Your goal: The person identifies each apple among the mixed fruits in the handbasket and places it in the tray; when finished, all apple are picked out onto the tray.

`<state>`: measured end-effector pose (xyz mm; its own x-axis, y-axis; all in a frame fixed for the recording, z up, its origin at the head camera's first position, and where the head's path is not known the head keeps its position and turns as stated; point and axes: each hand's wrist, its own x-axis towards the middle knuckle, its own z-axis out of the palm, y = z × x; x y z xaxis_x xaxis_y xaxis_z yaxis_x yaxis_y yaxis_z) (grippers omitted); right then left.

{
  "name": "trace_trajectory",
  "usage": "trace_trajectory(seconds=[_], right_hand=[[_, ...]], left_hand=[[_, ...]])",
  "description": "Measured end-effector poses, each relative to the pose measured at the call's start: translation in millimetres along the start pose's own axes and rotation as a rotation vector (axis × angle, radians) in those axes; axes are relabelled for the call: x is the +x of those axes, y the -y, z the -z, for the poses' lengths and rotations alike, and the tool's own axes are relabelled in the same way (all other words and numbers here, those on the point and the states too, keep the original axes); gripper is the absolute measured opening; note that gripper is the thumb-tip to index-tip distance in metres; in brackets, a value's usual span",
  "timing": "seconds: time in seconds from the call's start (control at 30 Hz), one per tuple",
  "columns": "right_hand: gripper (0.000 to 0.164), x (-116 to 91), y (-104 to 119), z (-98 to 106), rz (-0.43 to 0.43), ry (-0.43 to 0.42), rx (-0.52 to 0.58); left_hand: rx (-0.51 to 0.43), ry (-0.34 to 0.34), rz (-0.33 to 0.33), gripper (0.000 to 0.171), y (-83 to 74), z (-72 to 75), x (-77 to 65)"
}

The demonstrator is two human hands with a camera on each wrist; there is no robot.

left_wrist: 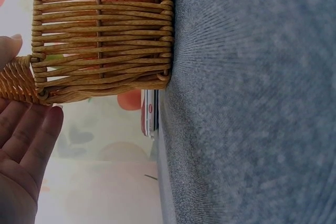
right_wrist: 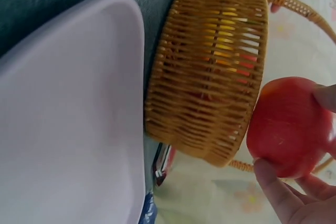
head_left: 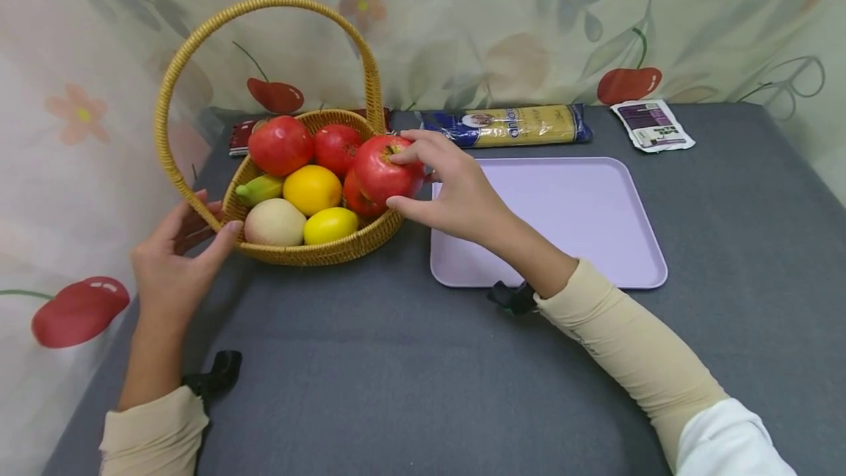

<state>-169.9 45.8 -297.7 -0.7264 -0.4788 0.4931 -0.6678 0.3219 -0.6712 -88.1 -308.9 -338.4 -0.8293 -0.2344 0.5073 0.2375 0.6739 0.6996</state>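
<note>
My right hand (head_left: 456,182) holds a large red apple (head_left: 388,173) between thumb and fingers at the right rim of the wicker basket (head_left: 324,254). From the right wrist view, the apple (right_wrist: 289,127) overlaps the top of the basket's woven side. My left hand (head_left: 178,252) grips the basket's left end, where the handle (head_left: 168,116) meets the rim, thumb on one side and fingers on the other. Inside lie other red fruits (head_left: 280,145), an orange-yellow fruit (head_left: 313,190), a lemon (head_left: 331,226), a pale peach (head_left: 275,222) and a green-yellow fruit (head_left: 260,189), partly hidden.
A lilac tray (head_left: 562,222) lies right of the basket, under my right forearm. Along the back edge are a long blue-and-yellow packet (head_left: 522,125), a small white-and-purple sachet (head_left: 653,125) and a dark red packet (head_left: 241,136) partly behind the basket. Patterned curtain hangs behind.
</note>
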Motion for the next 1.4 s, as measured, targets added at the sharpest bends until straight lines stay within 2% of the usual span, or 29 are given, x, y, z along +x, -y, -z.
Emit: trace_trajectory(seconds=[0.4, 0.7, 0.83, 1.03, 1.4], right_hand=[[0.041, -3, -16, 8, -0.108, -0.067, 0.1], [0.044, -1, -28, 19, -0.193, -0.113, 0.135], [0.044, 0, -34, 24, -0.211, -0.139, 0.096], [0.044, -1, -44, 29, -0.238, -0.141, -0.039], [0.047, -1, -56, 32, -0.339, -0.057, -0.202]], left_hand=[[0.003, 0.001, -0.001, 0.053, -0.6, -0.1, -0.3], [-0.016, -0.013, -0.012, 0.052, 0.3, -0.5, 0.1], [-0.012, -0.012, -0.013, 0.053, 1.4, -1.2, 0.4], [-0.011, 0.001, -0.008, 0.053, 0.0, -1.0, -0.2], [-0.017, 0.007, -0.012, 0.053, -2.2, -0.3, 0.5]])
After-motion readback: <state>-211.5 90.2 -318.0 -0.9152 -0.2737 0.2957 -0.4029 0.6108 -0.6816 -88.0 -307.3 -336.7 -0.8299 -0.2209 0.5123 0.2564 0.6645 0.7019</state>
